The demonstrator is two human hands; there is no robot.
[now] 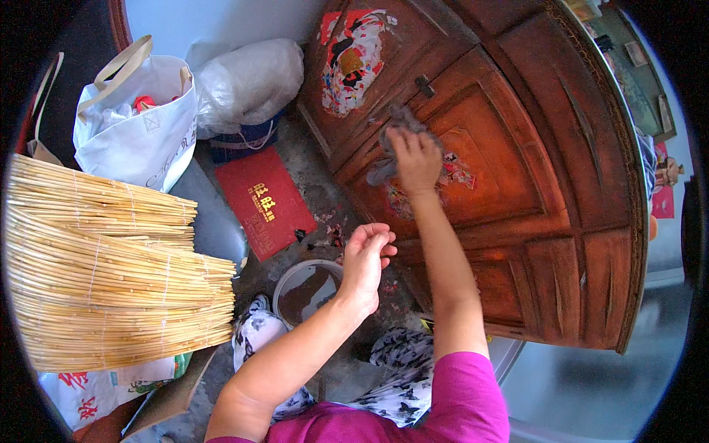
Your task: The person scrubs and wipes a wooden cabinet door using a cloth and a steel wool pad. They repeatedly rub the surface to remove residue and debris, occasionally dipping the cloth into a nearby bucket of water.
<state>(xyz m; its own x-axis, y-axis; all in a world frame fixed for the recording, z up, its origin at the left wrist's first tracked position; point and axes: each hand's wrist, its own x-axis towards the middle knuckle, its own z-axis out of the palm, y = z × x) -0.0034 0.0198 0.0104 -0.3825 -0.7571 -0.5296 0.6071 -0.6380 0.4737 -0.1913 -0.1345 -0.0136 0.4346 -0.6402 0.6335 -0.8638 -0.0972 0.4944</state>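
My right hand (pixel 418 161) presses a wet-looking grey rag (pixel 402 122) against the front of a brown wooden cabinet (pixel 509 184). Part of the rag hangs out below the fingers. Under that hand, torn remains of a colourful paper picture (pixel 456 171) stick to the orange-brown door panel. A larger torn paper picture (pixel 354 63) in red and white clings to the neighbouring door. My left hand (pixel 365 266) hovers in front of the cabinet, fingers loosely curled and apart, with nothing visible in it. Below it a round tub (pixel 279 295) of murky water stands on the floor.
Rolled reed mats (pixel 118 273) fill the left side. Behind them stand a white tote bag (pixel 140 140) and a clear plastic-wrapped bundle (pixel 255 81). A red printed cardboard piece (pixel 266 203) lies on the floor beside paper scraps (pixel 332 232).
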